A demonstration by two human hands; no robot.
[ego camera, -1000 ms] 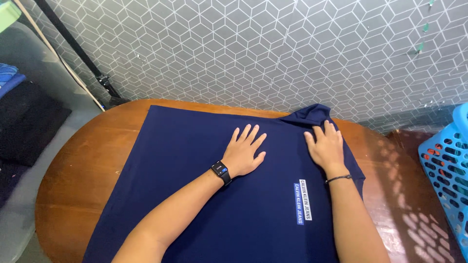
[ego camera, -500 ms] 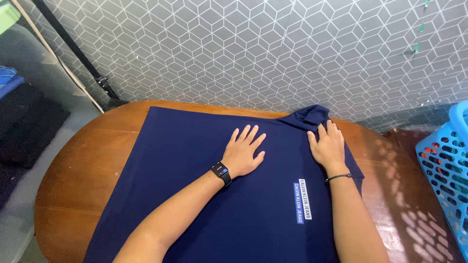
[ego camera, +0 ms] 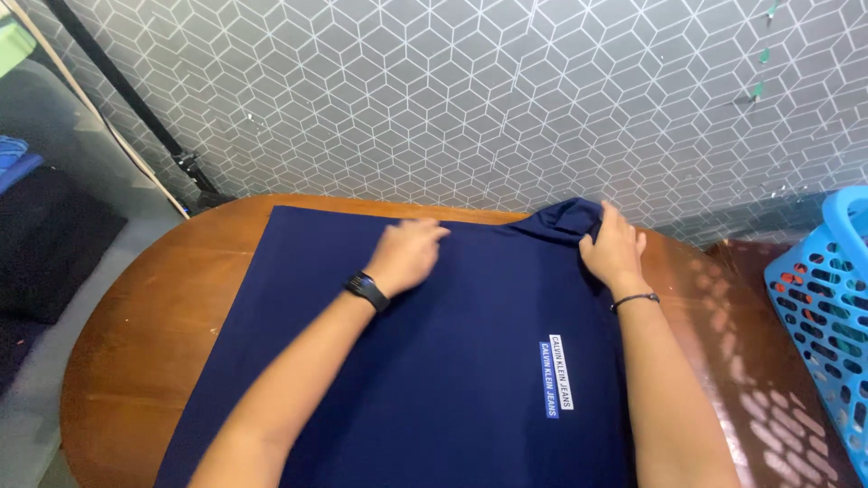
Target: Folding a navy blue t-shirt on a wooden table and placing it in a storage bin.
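A navy blue T-shirt [ego camera: 452, 361] with a small white and blue label lies spread flat over a round wooden table [ego camera: 145, 307]. My left hand [ego camera: 409, 253], a black watch on its wrist, rests near the shirt's far edge with its fingers curled into the cloth. My right hand [ego camera: 615, 251], with a thin black band on the wrist, grips the bunched fold of fabric [ego camera: 565, 219] at the shirt's far right corner. That fold stands up slightly off the table.
A blue plastic laundry basket [ego camera: 823, 298] stands at the right edge. A grey wall with a cube pattern [ego camera: 470, 99] rises directly behind the table. A black pole [ego camera: 136, 108] leans at the left, above dark cloth [ego camera: 45, 244] on the floor.
My left hand slid from the shirt's middle up toward the far edge and curled its fingers. My right hand moved slightly up and closed on the bunched corner.
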